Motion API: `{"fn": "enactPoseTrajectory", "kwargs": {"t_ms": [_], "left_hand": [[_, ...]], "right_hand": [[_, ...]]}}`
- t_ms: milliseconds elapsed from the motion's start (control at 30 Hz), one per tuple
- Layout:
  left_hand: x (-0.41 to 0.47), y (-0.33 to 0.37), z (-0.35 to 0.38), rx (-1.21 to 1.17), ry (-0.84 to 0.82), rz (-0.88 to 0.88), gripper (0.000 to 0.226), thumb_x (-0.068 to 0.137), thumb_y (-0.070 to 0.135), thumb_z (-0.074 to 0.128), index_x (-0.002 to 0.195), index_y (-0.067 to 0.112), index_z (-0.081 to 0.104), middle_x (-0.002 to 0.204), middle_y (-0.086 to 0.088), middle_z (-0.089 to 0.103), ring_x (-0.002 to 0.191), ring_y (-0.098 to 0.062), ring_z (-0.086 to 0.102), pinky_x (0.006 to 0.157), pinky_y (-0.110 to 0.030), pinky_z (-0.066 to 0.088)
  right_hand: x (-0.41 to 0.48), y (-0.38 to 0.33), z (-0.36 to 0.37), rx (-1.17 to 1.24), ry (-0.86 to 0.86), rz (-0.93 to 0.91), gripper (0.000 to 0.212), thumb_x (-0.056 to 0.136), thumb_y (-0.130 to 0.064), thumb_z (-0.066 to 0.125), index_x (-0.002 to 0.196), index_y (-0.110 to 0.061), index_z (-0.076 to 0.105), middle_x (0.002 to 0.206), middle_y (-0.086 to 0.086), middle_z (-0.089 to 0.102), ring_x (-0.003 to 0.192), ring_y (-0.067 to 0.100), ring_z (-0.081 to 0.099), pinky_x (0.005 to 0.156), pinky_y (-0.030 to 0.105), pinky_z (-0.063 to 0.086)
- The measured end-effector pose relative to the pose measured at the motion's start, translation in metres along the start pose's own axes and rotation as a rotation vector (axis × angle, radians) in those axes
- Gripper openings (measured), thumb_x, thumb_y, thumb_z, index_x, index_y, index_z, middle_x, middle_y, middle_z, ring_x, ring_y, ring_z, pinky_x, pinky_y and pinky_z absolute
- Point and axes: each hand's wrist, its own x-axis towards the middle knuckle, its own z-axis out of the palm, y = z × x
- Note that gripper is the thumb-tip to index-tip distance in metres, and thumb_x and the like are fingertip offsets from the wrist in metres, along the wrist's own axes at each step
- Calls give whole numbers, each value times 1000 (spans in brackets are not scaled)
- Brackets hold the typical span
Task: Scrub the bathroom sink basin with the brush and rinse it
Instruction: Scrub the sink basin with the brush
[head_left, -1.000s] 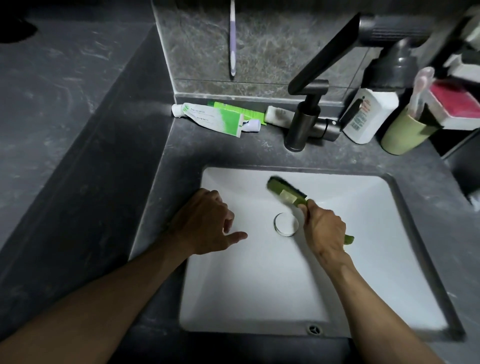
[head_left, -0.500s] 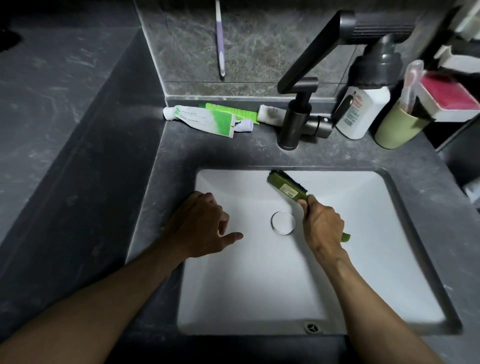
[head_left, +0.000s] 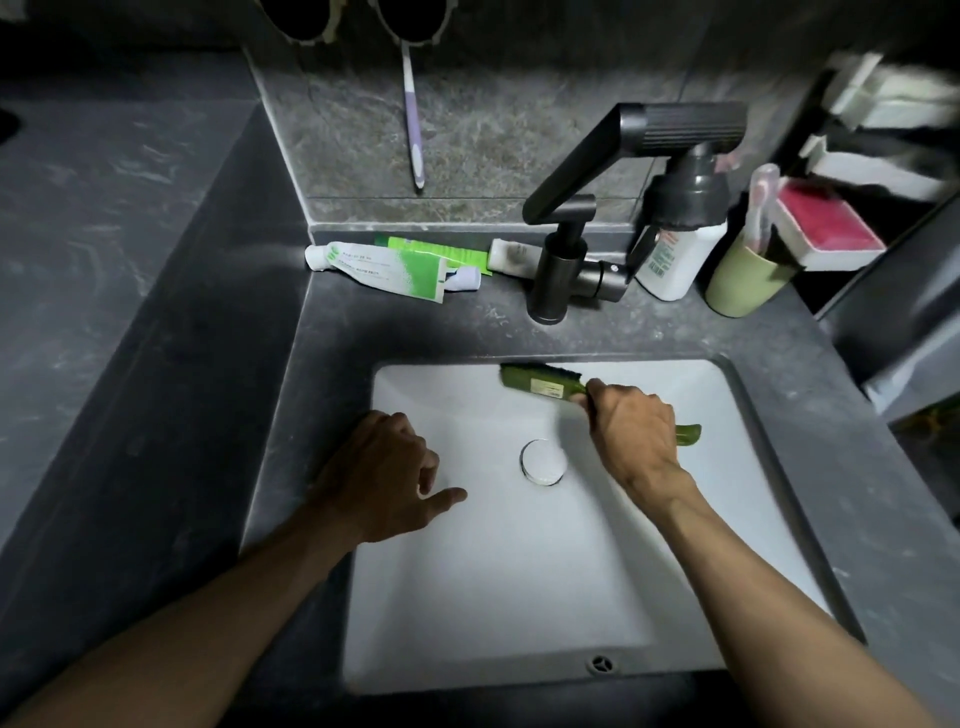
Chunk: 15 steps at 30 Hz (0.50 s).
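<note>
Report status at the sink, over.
Right hand grips green brush, bristles at back wall of basin. Left hand empty at its left edge. Nothing blocks the brush.

Dark stone counter (head_left: 415, 332) holds a recessed white basin (head_left: 493, 597). Along its back edge lie a toothpaste tube (head_left: 384, 265), green carton (head_left: 441, 252), small white tube (head_left: 511, 257), black faucet (head_left: 558, 280), white pump bottle (head_left: 675, 265) and green cup (head_left: 745, 286).

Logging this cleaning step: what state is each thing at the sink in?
Brush, gripped, head at the basin's back wall.
Right hand, curled round the brush handle.
Left hand, holding nothing, at the basin's left rim.
Faucet, no water visibly running.
Toothpaste tube, lying flat, capped.
Green cup, upright.
</note>
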Motion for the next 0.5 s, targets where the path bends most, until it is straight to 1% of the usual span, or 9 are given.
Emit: {"fn": "enactPoseTrajectory", "kwargs": {"t_ms": [67, 167, 233, 300, 367, 433, 500], "left_hand": [[1, 1, -2, -10, 0, 1, 68, 81, 87, 37, 65, 27, 66, 71, 16, 67, 83, -6, 58, 93, -34, 47], [2, 3, -4, -13, 22, -14, 67, 80, 86, 40, 65, 27, 67, 71, 16, 67, 83, -6, 58, 93, -32, 45], [2, 4, -5, -6, 12, -16, 66, 80, 85, 40, 64, 26, 67, 70, 15, 67, 83, -6, 58, 92, -32, 44], [1, 3, -4, -4, 9, -17, 67, 81, 85, 39, 64, 26, 67, 69, 15, 67, 83, -7, 59, 91, -32, 44], [0, 3, -4, 9, -3, -18, 68, 82, 85, 37, 64, 26, 67, 70, 14, 67, 82, -7, 59, 91, -32, 46], [1, 5, -5, 24, -22, -16, 70, 82, 85, 34, 65, 26, 67, 71, 14, 68, 83, -7, 58, 92, -33, 46], [2, 5, -7, 26, -26, -15, 69, 80, 85, 34, 66, 25, 66, 72, 15, 67, 85, -7, 58, 92, -33, 45]], "right_hand": [[-3, 31, -4, -67, -13, 82, 37, 103, -48, 33, 97, -20, 57, 79, 8, 68, 72, 35, 65, 61, 34, 36], [-17, 61, -4, -89, 3, 220, 38, 102, -45, 35, 102, -18, 61, 78, 12, 68, 71, 36, 65, 60, 33, 38], [-12, 43, 0, -60, -9, 186, 39, 103, -46, 33, 104, -19, 60, 81, 11, 68, 72, 34, 65, 61, 33, 36], [-1, 6, 5, -25, -45, 47, 39, 104, -48, 29, 105, -21, 57, 85, 7, 69, 77, 32, 65, 63, 33, 34], [7, -17, 4, 12, -64, -29, 39, 104, -49, 28, 104, -22, 56, 86, 4, 69, 78, 32, 65, 64, 33, 33], [7, -1, 5, -11, -75, 20, 39, 104, -49, 28, 105, -22, 56, 87, 5, 69, 80, 33, 65, 64, 33, 33], [-4, 35, 6, -45, -65, 153, 38, 104, -46, 29, 107, -20, 57, 87, 9, 69, 79, 34, 65, 63, 33, 35]]}}
